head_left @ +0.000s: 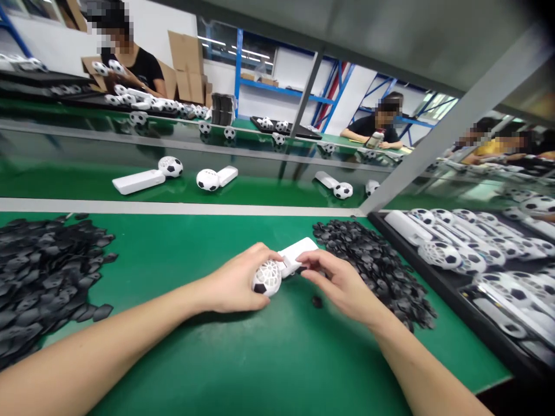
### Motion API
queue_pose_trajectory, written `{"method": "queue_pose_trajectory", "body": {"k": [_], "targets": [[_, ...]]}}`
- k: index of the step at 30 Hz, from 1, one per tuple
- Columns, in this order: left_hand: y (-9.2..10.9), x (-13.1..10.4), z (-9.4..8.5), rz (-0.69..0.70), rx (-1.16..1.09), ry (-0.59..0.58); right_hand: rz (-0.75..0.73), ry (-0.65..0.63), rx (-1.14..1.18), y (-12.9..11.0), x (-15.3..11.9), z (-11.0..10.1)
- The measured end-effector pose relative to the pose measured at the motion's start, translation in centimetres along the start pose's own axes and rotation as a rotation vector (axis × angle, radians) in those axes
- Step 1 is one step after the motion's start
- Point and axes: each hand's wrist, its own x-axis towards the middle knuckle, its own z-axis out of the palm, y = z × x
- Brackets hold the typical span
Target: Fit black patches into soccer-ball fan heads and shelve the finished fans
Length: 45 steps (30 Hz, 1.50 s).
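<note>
A white device (299,249) with a round soccer-ball head and a flat handle is held just above the green table, its handle pointing up and to the right. My left hand (243,280) is closed round the ball head, thumb below and fingers above. Beside the handle, my right hand (336,280) has its thumb and index finger pinched near the device's neck; a small dark thing shows at the fingertips, too small to make out. One loose black piece (317,301) lies on the table below my right hand.
Heaps of black pieces lie at the left (43,277) and right (373,266). A black tray (437,289) of similar devices stands far right. More devices (141,181) lie on the belt behind the white ledge (182,208). A grey post (433,121) rises at right. People sit across.
</note>
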Motion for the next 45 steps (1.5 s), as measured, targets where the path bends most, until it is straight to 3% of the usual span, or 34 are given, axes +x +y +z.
{"method": "queue_pose_trajectory", "body": {"k": [2,5,8,13,15,18,22,33,37,45], "targets": [[0.0,0.1,-0.4,-0.003,-0.019,-0.039,-0.037,0.018,0.012,-0.2,-0.1,0.5],[-0.1,0.1,-0.5,0.011,-0.033,-0.052,-0.223,-0.035,-0.042,-0.3,-0.3,1.3],[-0.1,0.2,-0.1,0.018,-0.007,-0.022,-0.401,-0.039,-0.15,-0.3,-0.2,2.2],[-0.2,0.5,0.8,0.021,0.013,0.076,-0.525,0.009,-0.182,0.0,0.1,3.6],[-0.2,0.5,1.1,0.03,0.008,0.12,-0.489,0.072,-0.133,0.1,0.3,3.9],[-0.2,0.5,1.4,0.045,0.018,0.152,-0.299,0.138,-0.035,0.3,0.7,3.9],[-0.1,0.5,1.5,0.048,0.026,0.17,-0.149,0.085,0.02,0.5,1.2,3.5],[-0.3,0.6,1.6,0.092,0.064,0.176,-0.255,0.064,-0.098,1.6,1.9,3.5],[-0.4,0.5,1.6,0.071,0.046,0.177,-0.327,-0.015,-0.073,1.7,2.2,3.0],[0.1,0.6,2.3,0.034,0.071,0.257,-0.268,-0.001,-0.051,1.6,2.1,2.9]]}}
